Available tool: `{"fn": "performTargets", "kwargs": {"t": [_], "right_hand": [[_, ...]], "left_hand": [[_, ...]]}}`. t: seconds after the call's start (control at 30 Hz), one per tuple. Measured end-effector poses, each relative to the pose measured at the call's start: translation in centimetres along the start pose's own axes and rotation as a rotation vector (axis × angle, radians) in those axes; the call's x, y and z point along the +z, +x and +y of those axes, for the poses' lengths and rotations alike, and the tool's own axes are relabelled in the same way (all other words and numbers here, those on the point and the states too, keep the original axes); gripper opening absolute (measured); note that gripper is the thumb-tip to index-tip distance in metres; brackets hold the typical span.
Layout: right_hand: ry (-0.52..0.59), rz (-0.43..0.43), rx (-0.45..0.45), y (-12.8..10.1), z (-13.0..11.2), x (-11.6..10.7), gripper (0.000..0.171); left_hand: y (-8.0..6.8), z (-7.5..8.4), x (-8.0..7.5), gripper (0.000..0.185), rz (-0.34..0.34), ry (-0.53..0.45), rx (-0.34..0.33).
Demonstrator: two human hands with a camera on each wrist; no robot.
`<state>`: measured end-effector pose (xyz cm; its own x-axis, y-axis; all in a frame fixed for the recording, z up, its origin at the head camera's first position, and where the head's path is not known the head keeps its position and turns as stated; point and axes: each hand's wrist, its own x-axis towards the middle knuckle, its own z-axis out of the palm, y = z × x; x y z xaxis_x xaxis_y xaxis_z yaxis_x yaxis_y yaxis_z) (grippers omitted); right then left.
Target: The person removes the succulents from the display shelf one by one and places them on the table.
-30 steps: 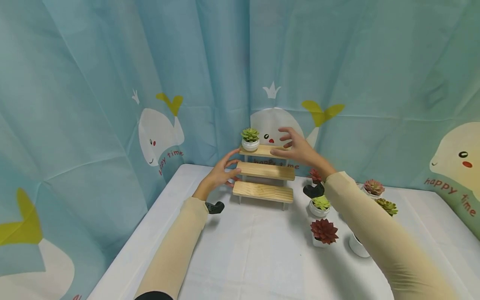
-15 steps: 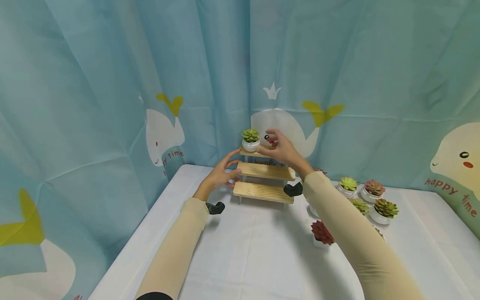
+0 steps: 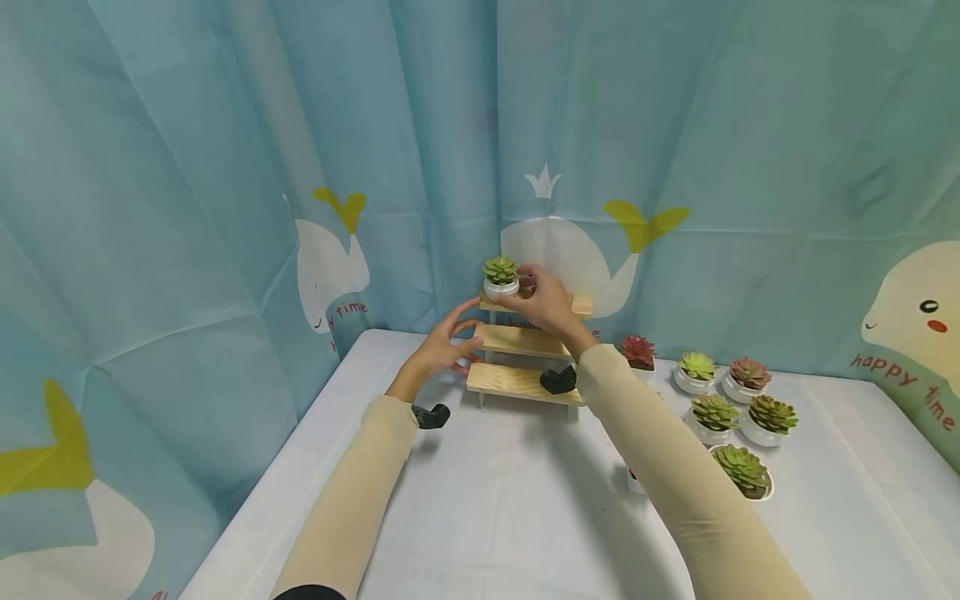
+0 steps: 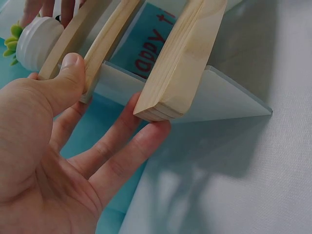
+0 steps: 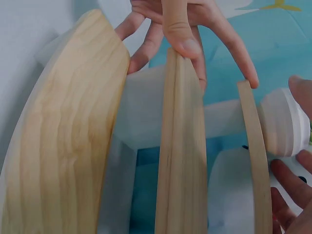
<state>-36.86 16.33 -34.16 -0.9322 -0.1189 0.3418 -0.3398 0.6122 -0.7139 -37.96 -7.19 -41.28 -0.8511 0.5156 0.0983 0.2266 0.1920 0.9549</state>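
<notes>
A three-tier wooden display stand [image 3: 521, 340] with white side supports stands at the back of the table. My left hand [image 3: 438, 346] holds its left end; in the left wrist view the thumb lies on the middle plank [image 4: 105, 44] and two fingertips touch the end of the lowest plank [image 4: 178, 73]. A green potted succulent [image 3: 500, 271] in a white pot sits upright at the left end of the top plank. My right hand [image 3: 546, 302] is at that pot's right side, its thumb and fingers curled round the white pot [image 5: 285, 122]. The far side of the pot is hidden.
Several more potted succulents stand on the table to the right, among them a red one [image 3: 637, 350], a pink one [image 3: 748, 375] and a green one [image 3: 741, 468]. My right sleeve partly covers another pot [image 3: 634, 482]. A blue whale-print curtain [image 3: 420, 167] hangs close behind the stand.
My right hand has moved left along the top plank, from its right part to the succulent's pot. The left hand, the stand and the pot have stayed in place.
</notes>
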Motion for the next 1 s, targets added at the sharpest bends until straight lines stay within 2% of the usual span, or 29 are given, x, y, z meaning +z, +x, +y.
{"fn": "performTargets", "kwargs": {"t": [0.43,1.0], "right_hand": [[-0.088,0.024,0.041,0.4,-0.5,0.8,0.072],[-0.104,0.026,0.064,0.4,-0.6,1.2,0.071]], "left_hand": [[0.0,0.1,0.0,0.075,0.009,-0.014,0.003],[-0.2,-0.1,-0.2,0.075,-0.011,-0.016,0.0]]}}
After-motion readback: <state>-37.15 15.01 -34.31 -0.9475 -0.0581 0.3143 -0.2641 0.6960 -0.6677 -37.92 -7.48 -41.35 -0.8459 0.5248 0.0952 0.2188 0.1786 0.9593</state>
